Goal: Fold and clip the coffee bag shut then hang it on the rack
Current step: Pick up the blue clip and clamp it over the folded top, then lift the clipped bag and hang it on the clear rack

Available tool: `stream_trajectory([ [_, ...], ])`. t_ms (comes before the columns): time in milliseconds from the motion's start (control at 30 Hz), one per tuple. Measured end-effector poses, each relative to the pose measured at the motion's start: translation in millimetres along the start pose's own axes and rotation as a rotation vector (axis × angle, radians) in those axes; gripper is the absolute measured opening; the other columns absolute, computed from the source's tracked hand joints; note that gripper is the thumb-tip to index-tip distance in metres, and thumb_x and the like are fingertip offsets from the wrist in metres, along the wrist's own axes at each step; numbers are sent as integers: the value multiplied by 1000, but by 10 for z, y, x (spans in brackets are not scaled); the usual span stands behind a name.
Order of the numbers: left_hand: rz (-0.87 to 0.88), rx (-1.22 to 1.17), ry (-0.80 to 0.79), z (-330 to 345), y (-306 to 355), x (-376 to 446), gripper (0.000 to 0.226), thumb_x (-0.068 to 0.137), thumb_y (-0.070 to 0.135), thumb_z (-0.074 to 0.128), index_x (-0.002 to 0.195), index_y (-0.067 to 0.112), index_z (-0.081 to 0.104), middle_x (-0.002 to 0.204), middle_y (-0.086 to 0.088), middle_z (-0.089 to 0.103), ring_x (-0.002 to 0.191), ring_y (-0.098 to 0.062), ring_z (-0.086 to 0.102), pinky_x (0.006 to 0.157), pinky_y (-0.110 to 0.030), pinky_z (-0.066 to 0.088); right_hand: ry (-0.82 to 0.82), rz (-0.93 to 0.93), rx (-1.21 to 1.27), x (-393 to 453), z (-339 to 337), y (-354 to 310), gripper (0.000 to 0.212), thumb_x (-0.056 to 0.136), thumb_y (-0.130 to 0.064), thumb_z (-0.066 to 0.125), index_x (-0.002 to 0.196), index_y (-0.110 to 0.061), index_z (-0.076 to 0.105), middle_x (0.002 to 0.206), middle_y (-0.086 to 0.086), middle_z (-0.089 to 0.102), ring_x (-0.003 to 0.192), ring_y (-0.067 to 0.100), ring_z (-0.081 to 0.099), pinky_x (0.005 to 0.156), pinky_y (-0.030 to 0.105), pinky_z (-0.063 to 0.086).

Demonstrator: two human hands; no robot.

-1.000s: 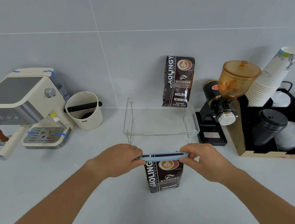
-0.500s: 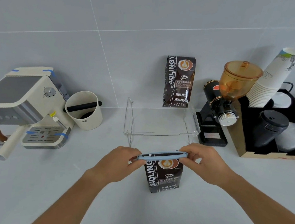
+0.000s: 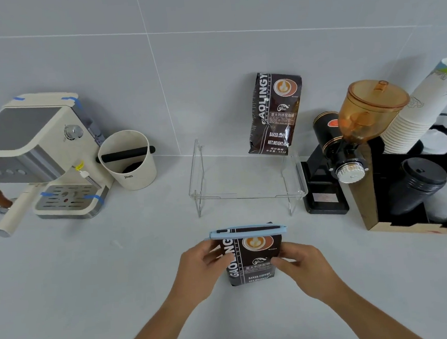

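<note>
A dark brown coffee bag (image 3: 253, 260) stands upright on the white counter in front of me. A light blue clip (image 3: 248, 232) runs across its folded top. My left hand (image 3: 198, 270) grips the bag's left side below the clip. My right hand (image 3: 303, 268) grips its right side at the same height. The clear acrylic rack (image 3: 247, 186) stands just behind the bag, a short gap away. A second, identical coffee bag (image 3: 275, 113) sits at the rack's back right against the wall.
A cream espresso machine (image 3: 32, 155) and a cream knock box (image 3: 128, 163) stand at the left. A black grinder with an amber hopper (image 3: 348, 143) stands right of the rack. A box with stacked paper cups (image 3: 421, 116) and black lids (image 3: 418, 183) is at the far right.
Both hands have let go of the ends of the blue clip and dropped down to grip the sides of the bag. The clip stays on the folded top.
</note>
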State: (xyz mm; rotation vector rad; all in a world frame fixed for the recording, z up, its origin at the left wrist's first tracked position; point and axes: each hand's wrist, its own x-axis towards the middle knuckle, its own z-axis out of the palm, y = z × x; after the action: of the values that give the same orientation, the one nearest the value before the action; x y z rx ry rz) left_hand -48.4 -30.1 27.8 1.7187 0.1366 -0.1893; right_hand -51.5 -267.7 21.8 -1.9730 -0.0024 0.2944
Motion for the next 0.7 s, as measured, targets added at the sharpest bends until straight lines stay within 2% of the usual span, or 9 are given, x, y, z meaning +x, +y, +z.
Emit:
stream_trajectory([
  [67,-17,-21,18,56,-117,-43,42,79,-4,69,112,22,67,107,14,74,97,-9,72,82,-16,55,31,6,-1,-44,42,41,31,87,-9,66,100,-37,72,95,-21,76,89,-5,68,73,11,54],
  [133,-32,-4,22,100,-231,-88,44,81,-3,68,121,13,64,108,16,74,100,-5,70,83,-12,52,48,10,9,-69,81,81,29,88,-11,65,102,-35,73,94,-22,76,89,-4,68,75,14,54],
  [200,-27,38,8,131,-301,-145,39,84,1,66,122,12,64,107,25,72,102,2,67,82,-8,50,61,20,39,-81,117,98,28,88,-10,65,106,-29,74,97,-19,77,92,-2,69,79,16,55],
  [300,-12,62,9,170,-340,-204,33,87,3,63,119,13,66,104,29,71,101,6,66,80,-5,49,87,27,40,-81,144,96,27,87,-9,65,105,-27,75,93,-17,77,87,-1,69,75,12,53],
  [467,4,109,-24,165,-298,-182,34,90,6,60,122,17,65,114,14,73,107,1,65,89,-13,50,114,20,-1,-56,153,82,20,88,-8,64,91,-24,76,79,-4,76,66,0,60,61,11,45],
  [600,23,120,-35,126,-207,-164,32,89,4,60,116,20,68,108,20,73,104,0,67,91,-17,51,117,7,0,-54,148,21,27,88,-7,63,70,-27,68,54,-13,60,51,3,45,51,13,36],
  [700,50,92,-15,94,-76,-160,32,89,2,60,114,21,69,106,19,74,101,0,68,90,-17,52,125,-1,17,-55,120,-53,29,89,-11,64,64,-28,64,53,-14,60,50,3,42,50,15,35],
])
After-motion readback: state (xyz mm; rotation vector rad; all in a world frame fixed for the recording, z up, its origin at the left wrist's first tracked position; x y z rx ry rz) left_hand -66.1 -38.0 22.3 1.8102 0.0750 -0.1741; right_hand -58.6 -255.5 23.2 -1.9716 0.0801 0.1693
